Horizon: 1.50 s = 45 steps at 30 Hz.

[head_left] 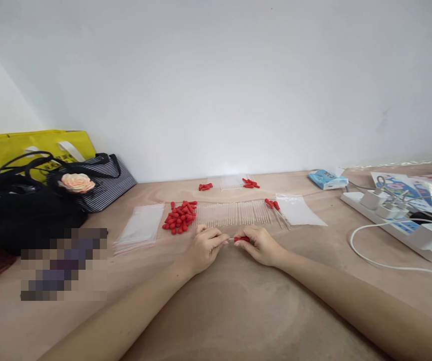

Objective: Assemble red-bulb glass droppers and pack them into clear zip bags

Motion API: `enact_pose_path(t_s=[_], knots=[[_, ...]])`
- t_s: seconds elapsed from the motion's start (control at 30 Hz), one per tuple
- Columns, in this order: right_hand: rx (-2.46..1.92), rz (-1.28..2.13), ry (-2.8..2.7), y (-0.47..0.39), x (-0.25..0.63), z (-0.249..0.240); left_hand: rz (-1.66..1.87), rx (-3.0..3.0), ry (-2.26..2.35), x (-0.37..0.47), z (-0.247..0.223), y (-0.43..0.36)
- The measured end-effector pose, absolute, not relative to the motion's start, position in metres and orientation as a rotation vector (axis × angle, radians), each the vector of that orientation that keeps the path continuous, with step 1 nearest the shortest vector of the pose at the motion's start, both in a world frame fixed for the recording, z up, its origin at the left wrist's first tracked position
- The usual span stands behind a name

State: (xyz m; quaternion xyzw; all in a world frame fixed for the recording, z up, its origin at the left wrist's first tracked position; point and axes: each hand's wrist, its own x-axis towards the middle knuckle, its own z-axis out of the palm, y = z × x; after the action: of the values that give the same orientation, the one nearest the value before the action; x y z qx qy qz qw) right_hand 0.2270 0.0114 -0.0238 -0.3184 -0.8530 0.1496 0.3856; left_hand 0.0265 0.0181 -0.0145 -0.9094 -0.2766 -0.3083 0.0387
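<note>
A pale wall (216, 100) rises beyond a row of clear tubes (234, 214), which lies across the middle of the wooden counter (223, 311). Well left of the row, a yellow bag (75, 138) stands behind a black bag (31, 210) and a striped bag (114, 185). Well to its right sits a white power strip (366, 203) with plugs in it, its white cable (366, 260) looping over the counter. In front of the row, the left hand (206, 245) and right hand (257, 244) nearly meet, the left one hiding part of the row's near left end. Left of the row, past the red pile, lies a stack of plastic bags (141, 225); another plastic bag (300, 209) lies just right of it. Farther right and back is a blue tissue pack (327, 179). A pile of red bulbs (179, 217) sits beside the row's left end. A few finished droppers (272, 204) rest at its right end. Behind it, small red bulbs (205, 186) lie near a clear stack (233, 181), too faint to make out. Smallest, just in front of the row, the left fingertips pinch a clear tube (231, 239) while the right fingers grip a red bulb (241, 239) at its end.
</note>
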Motion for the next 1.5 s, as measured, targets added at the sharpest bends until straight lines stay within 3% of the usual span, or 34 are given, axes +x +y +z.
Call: enact_pose_path(t_s=[0.4,1.5], knots=[[-0.784,0.074,-2.330,0.017,0.222,-0.026,-0.911,-2.770,-0.869,0.031,-0.014,0.015],[-0.714,0.026,-2.367,0.021,0.233,-0.020,-0.936,-2.698,-1.014,0.027,-0.012,0.007]])
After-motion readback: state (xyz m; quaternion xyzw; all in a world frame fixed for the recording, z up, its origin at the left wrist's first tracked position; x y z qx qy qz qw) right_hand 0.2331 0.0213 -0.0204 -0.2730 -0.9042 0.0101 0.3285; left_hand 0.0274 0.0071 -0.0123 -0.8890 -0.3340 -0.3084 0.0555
